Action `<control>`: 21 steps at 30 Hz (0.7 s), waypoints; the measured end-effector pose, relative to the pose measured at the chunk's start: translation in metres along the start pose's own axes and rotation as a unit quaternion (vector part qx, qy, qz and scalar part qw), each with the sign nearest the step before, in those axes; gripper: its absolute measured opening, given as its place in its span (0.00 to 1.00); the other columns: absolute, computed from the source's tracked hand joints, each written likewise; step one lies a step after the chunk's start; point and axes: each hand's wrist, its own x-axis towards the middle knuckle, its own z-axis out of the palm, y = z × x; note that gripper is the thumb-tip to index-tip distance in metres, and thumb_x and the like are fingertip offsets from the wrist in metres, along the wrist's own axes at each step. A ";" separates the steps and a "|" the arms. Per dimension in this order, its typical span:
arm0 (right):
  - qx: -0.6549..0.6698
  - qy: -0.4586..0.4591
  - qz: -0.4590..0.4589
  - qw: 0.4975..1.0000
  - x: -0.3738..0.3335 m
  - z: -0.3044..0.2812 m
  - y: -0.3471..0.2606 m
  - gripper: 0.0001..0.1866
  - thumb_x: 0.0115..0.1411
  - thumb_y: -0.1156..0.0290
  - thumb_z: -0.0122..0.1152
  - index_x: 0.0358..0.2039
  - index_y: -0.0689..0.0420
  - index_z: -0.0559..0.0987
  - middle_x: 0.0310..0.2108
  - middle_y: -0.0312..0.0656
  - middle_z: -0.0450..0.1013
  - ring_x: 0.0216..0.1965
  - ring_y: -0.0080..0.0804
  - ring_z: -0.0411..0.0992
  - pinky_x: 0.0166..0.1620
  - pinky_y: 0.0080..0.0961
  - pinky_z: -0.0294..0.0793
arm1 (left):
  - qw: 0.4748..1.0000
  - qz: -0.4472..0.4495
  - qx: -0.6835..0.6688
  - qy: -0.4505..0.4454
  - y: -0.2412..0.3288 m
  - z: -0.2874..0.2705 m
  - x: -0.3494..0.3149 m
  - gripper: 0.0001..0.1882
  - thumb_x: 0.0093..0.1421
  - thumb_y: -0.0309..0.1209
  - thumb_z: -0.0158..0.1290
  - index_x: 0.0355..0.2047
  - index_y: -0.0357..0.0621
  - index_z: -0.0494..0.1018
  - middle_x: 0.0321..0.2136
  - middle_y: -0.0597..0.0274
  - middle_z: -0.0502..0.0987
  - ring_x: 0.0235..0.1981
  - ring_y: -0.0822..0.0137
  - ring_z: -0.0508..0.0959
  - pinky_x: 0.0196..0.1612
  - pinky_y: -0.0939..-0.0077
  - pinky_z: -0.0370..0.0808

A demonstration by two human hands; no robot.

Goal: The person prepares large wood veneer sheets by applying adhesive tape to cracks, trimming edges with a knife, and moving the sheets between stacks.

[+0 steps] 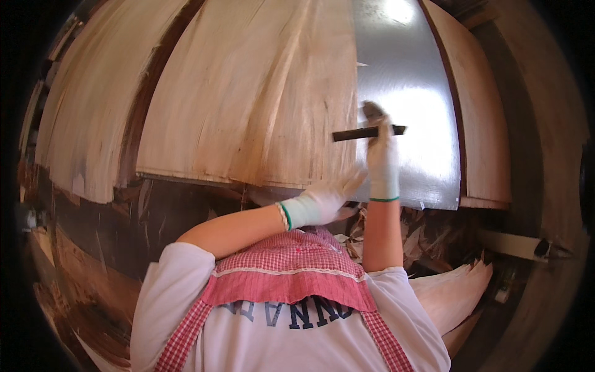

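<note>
The pale veneer sheet (248, 93) lay grainy and flat; her gloved right hand (381, 155) gripped a dark blade (365, 132), while the left hand (325, 201) rested open on its edge.

Bright light shines at twelve o'clock. More wood sheets (87, 124) are stacked at nine o'clock. Torn wood scraps (434, 235) lie on the dark floor (173, 211) toward four o'clock.
</note>
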 end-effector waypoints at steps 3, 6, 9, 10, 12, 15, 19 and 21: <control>-0.229 0.114 -0.155 0.954 0.010 -0.011 -0.056 0.22 0.68 0.56 0.44 0.51 0.60 0.75 0.49 0.49 0.73 0.52 0.38 0.70 0.54 0.31 0.69 | 0.974 0.043 -0.157 -0.154 -0.040 0.041 -0.053 0.15 0.64 0.41 0.44 0.41 0.46 0.75 0.36 0.50 0.78 0.42 0.53 0.78 0.48 0.65 0.71; -0.256 0.094 -0.173 0.946 0.001 -0.032 -0.091 0.19 0.70 0.60 0.43 0.49 0.58 0.76 0.46 0.41 0.75 0.41 0.26 0.73 0.44 0.22 0.71 | 0.966 -0.163 -0.191 0.065 -0.045 0.011 -0.112 0.14 0.64 0.35 0.49 0.47 0.44 0.73 0.41 0.50 0.78 0.41 0.54 0.79 0.46 0.68 0.74; -0.315 0.090 -0.112 0.938 -0.022 -0.045 -0.071 0.16 0.69 0.65 0.44 0.48 0.56 0.77 0.40 0.39 0.77 0.25 0.17 0.66 0.30 0.15 0.67 | 0.907 -0.251 -0.167 0.293 -0.051 -0.027 -0.167 0.14 0.63 0.31 0.50 0.46 0.37 0.73 0.39 0.49 0.79 0.42 0.57 0.80 0.45 0.69 0.74; -0.361 0.067 -0.002 0.930 -0.031 -0.043 -0.062 0.15 0.69 0.65 0.44 0.48 0.57 0.77 0.42 0.39 0.76 0.24 0.17 0.65 0.30 0.14 0.67 | 0.874 -0.293 -0.184 0.342 -0.064 -0.026 -0.188 0.14 0.63 0.29 0.49 0.48 0.36 0.72 0.40 0.48 0.79 0.43 0.56 0.79 0.47 0.68 0.74; -0.394 -0.002 0.183 0.901 -0.050 -0.035 -0.032 0.14 0.65 0.69 0.47 0.47 0.56 0.78 0.45 0.41 0.76 0.30 0.23 0.71 0.35 0.20 0.72 | 0.886 -0.360 -0.067 0.284 -0.098 -0.004 -0.235 0.23 0.61 0.33 0.52 0.54 0.35 0.66 0.50 0.44 0.73 0.50 0.57 0.75 0.51 0.69 0.72; -0.429 -0.167 0.156 0.874 -0.089 -0.026 0.049 0.15 0.59 0.74 0.49 0.45 0.59 0.78 0.41 0.47 0.77 0.43 0.37 0.75 0.48 0.29 0.73 | 0.870 -0.406 -0.215 0.178 -0.132 0.062 -0.255 0.34 0.58 0.39 0.58 0.57 0.31 0.60 0.53 0.44 0.70 0.52 0.56 0.73 0.55 0.68 0.69; -0.382 -0.327 0.150 0.851 -0.110 0.023 0.075 0.13 0.60 0.66 0.51 0.41 0.59 0.77 0.32 0.51 0.76 0.34 0.47 0.75 0.40 0.34 0.72 | 0.766 -0.424 -0.450 0.178 -0.099 0.056 -0.187 0.12 0.63 0.36 0.52 0.37 0.38 0.69 0.24 0.64 0.73 0.20 0.74 0.71 0.23 0.79 0.72; -0.409 -0.347 0.119 0.835 -0.109 0.042 0.073 0.14 0.61 0.64 0.51 0.40 0.60 0.76 0.32 0.54 0.75 0.36 0.51 0.74 0.40 0.36 0.71 | 0.722 -0.401 -0.495 0.272 -0.085 0.042 -0.171 0.10 0.64 0.36 0.50 0.31 0.42 0.67 0.15 0.70 0.66 0.12 0.76 0.64 0.15 0.80 0.65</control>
